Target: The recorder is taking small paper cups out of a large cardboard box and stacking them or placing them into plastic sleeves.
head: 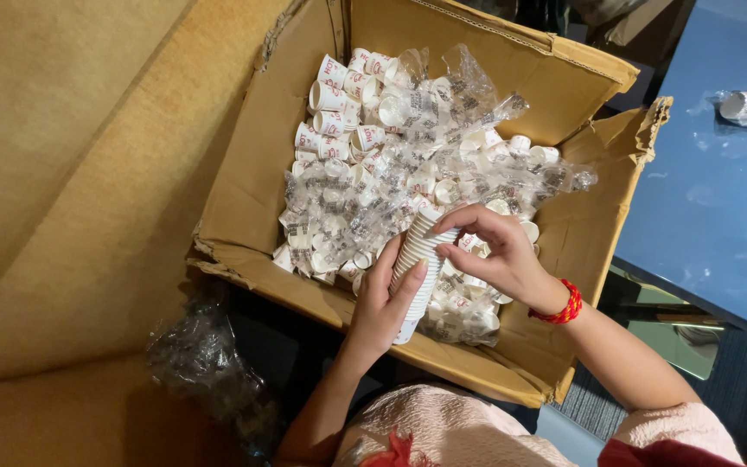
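Paper cups (pixel 417 272), stacked white, being gripped round the middle by the left hand (pixel 388 304) over the box's (pixel 244 186) near edge; right hand (pixel 488 249) pinching the top cup's rim between fingertips. Keeping the stack upright and the left grip firm but not crushing, probably; seating each cup squarely. Loose cups (pixel 339 104) and clear wrap (pixel 443 147) lying in the box behind.
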